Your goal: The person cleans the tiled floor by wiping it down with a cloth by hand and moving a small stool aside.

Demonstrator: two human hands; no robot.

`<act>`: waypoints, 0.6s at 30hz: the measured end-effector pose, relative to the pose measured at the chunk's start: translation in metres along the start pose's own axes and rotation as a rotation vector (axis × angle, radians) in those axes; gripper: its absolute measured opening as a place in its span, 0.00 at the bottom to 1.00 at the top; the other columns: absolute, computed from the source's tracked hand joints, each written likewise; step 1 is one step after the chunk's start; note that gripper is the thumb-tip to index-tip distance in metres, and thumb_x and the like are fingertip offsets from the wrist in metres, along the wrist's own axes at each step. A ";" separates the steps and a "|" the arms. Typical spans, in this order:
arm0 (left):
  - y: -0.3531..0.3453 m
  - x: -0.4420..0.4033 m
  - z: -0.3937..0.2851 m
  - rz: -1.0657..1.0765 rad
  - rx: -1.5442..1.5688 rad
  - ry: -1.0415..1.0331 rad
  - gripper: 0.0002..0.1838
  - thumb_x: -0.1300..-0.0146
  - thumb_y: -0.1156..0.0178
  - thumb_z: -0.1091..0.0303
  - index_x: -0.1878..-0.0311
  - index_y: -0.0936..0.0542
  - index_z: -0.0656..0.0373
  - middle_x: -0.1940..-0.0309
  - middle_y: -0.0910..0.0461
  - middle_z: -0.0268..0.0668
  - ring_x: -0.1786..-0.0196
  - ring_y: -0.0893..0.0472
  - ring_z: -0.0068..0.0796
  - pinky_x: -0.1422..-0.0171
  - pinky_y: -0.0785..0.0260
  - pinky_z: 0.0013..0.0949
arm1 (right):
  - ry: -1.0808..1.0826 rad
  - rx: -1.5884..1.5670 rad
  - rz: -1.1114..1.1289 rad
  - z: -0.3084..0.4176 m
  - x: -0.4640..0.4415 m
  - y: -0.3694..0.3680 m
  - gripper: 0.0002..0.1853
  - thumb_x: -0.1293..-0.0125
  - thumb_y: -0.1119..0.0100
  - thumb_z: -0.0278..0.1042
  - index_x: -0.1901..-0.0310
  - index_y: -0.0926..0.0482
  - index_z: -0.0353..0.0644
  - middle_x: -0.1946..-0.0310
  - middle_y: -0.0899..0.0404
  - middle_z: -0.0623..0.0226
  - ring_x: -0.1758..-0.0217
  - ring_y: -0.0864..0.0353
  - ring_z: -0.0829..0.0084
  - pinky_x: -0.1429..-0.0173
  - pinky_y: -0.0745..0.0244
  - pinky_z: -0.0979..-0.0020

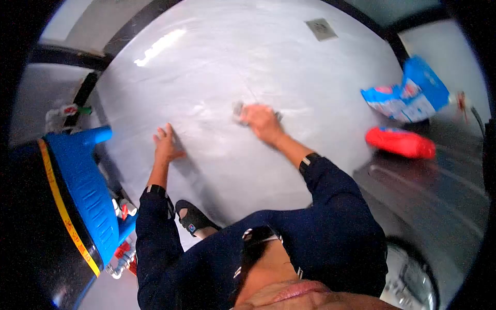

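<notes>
My right hand is wrapped round a small grey object low over the pale, shiny floor. Motion blurs the object, and its kind cannot be made out. Its ends show on both sides of the fingers. To the left, my left hand hangs over the floor with its fingers spread and nothing in it. A shadow falls on the floor beside that arm.
At the left stands a blue plastic stool beside a black surface with a yellow strip. A blue bag and a red packet lie at the right. A square drain cover sits far back. My dark shoe is below.
</notes>
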State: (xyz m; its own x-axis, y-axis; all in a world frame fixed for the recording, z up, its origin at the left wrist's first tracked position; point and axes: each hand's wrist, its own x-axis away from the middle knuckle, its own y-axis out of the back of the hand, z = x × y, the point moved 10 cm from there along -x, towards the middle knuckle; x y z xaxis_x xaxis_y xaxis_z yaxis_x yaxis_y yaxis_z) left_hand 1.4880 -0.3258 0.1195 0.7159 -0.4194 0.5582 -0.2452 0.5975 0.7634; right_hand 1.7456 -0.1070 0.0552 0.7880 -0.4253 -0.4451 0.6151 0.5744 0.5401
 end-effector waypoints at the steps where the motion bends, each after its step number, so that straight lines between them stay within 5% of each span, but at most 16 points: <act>1: 0.002 -0.006 0.009 0.007 0.004 0.020 0.74 0.76 0.18 0.60 0.26 0.59 0.55 0.28 0.57 0.61 0.27 0.57 0.65 0.25 0.59 0.54 | 0.031 -0.081 -0.037 0.017 0.014 -0.002 0.18 0.46 0.44 0.25 0.53 0.21 0.55 0.48 0.23 0.67 0.45 0.25 0.66 0.43 0.35 0.59; 5: -0.003 -0.102 0.012 -0.038 0.039 -0.142 0.74 0.74 0.18 0.59 0.26 0.60 0.56 0.28 0.57 0.61 0.27 0.57 0.64 0.25 0.58 0.53 | -0.211 -0.140 0.163 0.016 0.086 0.011 0.16 0.45 0.44 0.25 0.54 0.20 0.54 0.50 0.22 0.65 0.45 0.24 0.65 0.44 0.33 0.59; 7: 0.040 -0.073 0.009 0.034 0.068 0.017 0.74 0.73 0.18 0.62 0.26 0.60 0.57 0.28 0.57 0.61 0.27 0.57 0.65 0.26 0.57 0.53 | -0.246 -0.163 0.242 -0.016 0.086 0.014 0.15 0.44 0.45 0.25 0.55 0.20 0.51 0.51 0.21 0.64 0.45 0.24 0.64 0.43 0.32 0.60; 10: 0.040 -0.085 0.023 -0.052 -0.040 -0.026 0.73 0.73 0.18 0.62 0.26 0.60 0.55 0.28 0.59 0.61 0.27 0.57 0.66 0.28 0.50 0.53 | -0.719 -0.074 -0.110 -0.122 0.117 0.088 0.13 0.40 0.53 0.24 0.56 0.20 0.41 0.51 0.21 0.58 0.47 0.24 0.57 0.40 0.31 0.60; 11: 0.042 -0.083 0.020 -0.029 -0.044 -0.016 0.73 0.73 0.18 0.61 0.26 0.60 0.55 0.28 0.59 0.62 0.27 0.56 0.66 0.28 0.50 0.53 | -0.614 0.201 -0.297 -0.139 0.131 0.127 0.14 0.39 0.56 0.24 0.55 0.21 0.40 0.52 0.21 0.56 0.48 0.24 0.56 0.40 0.30 0.61; 12: 0.049 -0.080 0.016 -0.007 -0.048 -0.005 0.73 0.73 0.18 0.60 0.26 0.59 0.54 0.28 0.58 0.62 0.28 0.55 0.66 0.28 0.50 0.52 | -0.876 0.283 -0.336 -0.176 0.161 0.152 0.14 0.39 0.54 0.26 0.54 0.21 0.42 0.52 0.21 0.55 0.48 0.23 0.55 0.42 0.30 0.61; 13: 0.051 -0.080 0.013 0.016 -0.052 0.005 0.73 0.73 0.18 0.58 0.25 0.59 0.53 0.28 0.58 0.63 0.28 0.54 0.66 0.28 0.49 0.52 | -0.822 0.456 -0.398 -0.192 0.179 0.178 0.14 0.38 0.53 0.29 0.53 0.21 0.43 0.54 0.21 0.55 0.49 0.23 0.54 0.44 0.29 0.61; 14: 0.043 -0.077 0.024 -0.005 -0.073 -0.007 0.73 0.73 0.18 0.58 0.26 0.58 0.53 0.29 0.57 0.62 0.28 0.52 0.65 0.28 0.49 0.52 | -1.058 0.505 -0.160 -0.208 0.189 0.188 0.15 0.37 0.53 0.31 0.52 0.22 0.43 0.56 0.20 0.56 0.53 0.22 0.55 0.45 0.28 0.58; 15: 0.029 -0.080 0.038 -0.026 -0.096 -0.019 0.72 0.73 0.18 0.57 0.26 0.58 0.53 0.29 0.56 0.62 0.29 0.51 0.65 0.28 0.50 0.52 | -0.988 0.216 -0.289 -0.221 0.212 0.187 0.15 0.37 0.53 0.32 0.50 0.23 0.43 0.53 0.22 0.55 0.51 0.23 0.54 0.44 0.30 0.57; 17: 0.021 -0.077 0.043 -0.037 -0.087 -0.008 0.72 0.73 0.18 0.56 0.26 0.57 0.53 0.30 0.54 0.62 0.29 0.48 0.63 0.27 0.52 0.52 | -1.011 0.156 -0.261 -0.234 0.237 0.176 0.19 0.38 0.53 0.35 0.45 0.27 0.42 0.44 0.30 0.54 0.43 0.31 0.52 0.40 0.35 0.52; 18: 0.025 -0.080 0.039 -0.029 -0.066 0.012 0.72 0.73 0.18 0.55 0.26 0.56 0.54 0.30 0.53 0.62 0.29 0.47 0.61 0.26 0.55 0.52 | -1.099 0.389 -0.116 -0.223 0.244 0.172 0.23 0.38 0.52 0.37 0.41 0.31 0.42 0.39 0.36 0.54 0.37 0.37 0.51 0.37 0.39 0.48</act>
State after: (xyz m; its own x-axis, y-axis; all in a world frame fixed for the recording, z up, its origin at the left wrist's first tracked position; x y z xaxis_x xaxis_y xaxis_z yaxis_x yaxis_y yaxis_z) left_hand 1.3993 -0.3036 0.1063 0.7297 -0.4297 0.5318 -0.1807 0.6290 0.7561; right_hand 2.0376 0.0435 -0.1197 0.2078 -0.9462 0.2480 0.5008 0.3207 0.8039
